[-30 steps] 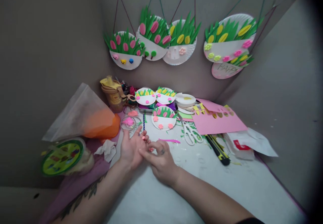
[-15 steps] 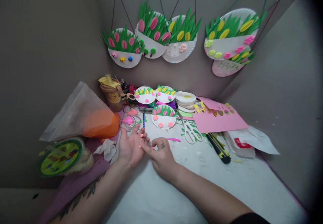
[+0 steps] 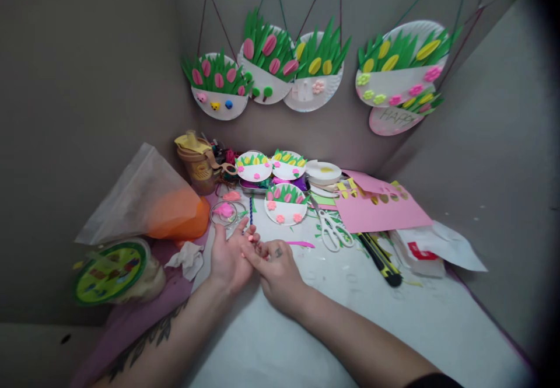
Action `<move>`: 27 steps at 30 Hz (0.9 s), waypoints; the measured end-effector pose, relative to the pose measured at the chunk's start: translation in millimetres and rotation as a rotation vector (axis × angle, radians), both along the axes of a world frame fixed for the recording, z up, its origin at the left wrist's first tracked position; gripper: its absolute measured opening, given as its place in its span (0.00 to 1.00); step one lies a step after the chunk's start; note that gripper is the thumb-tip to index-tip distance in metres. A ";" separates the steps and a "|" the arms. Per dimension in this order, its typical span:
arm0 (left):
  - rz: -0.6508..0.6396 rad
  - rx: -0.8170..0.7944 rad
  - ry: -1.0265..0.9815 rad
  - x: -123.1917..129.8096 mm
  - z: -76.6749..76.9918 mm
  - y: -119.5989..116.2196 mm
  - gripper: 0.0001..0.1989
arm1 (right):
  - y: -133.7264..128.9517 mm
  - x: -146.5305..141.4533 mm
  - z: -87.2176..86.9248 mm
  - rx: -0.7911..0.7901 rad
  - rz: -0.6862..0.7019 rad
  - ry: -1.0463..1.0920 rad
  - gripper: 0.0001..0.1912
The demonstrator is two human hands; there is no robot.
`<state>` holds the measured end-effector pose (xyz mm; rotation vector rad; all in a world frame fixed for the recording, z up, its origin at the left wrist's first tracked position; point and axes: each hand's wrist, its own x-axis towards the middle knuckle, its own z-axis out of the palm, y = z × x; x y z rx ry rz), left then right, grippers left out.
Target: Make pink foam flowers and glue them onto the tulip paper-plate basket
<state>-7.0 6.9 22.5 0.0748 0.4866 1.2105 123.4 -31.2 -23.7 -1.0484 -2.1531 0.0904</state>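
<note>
Three coral flowers (image 3: 280,219) already sit on the front paper plate (image 3: 286,209), while small coral clay bits (image 3: 251,238) – seemingly still unshaped – rest on the spread, upturned left hand (image 3: 231,264), the right hand (image 3: 280,274) bunched against it, its grip hidden.

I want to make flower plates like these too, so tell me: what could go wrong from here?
The tiny pink bits on the left hand might drop or get squashed, because the right hand is so close to them. Also, the white scissors lie close beside the front flower plate, so a careless bump could push them into it and perhaps bend its paper leaves.
</note>
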 end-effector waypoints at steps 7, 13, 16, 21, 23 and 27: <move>-0.009 -0.010 -0.015 -1.5 -0.7 1.1 0.27 | 0.5 -0.6 3.2 0.042 0.024 -0.059 0.33; 0.050 0.007 0.001 -3.7 0.5 2.9 0.28 | 1.6 0.8 3.5 0.009 0.076 -0.020 0.34; -0.001 0.000 -0.009 -2.8 1.1 2.3 0.27 | 2.9 0.6 2.9 -0.041 0.072 0.025 0.32; 0.047 0.020 0.003 -3.0 2.3 3.4 0.27 | 3.3 0.4 1.8 -0.033 0.117 0.035 0.34; 0.028 0.015 -0.001 -3.0 2.4 3.9 0.28 | 2.3 -0.6 1.6 -0.037 0.151 0.057 0.33; 0.030 0.024 0.002 -4.3 2.1 4.5 0.27 | 1.3 -1.1 2.9 -0.073 0.131 0.107 0.36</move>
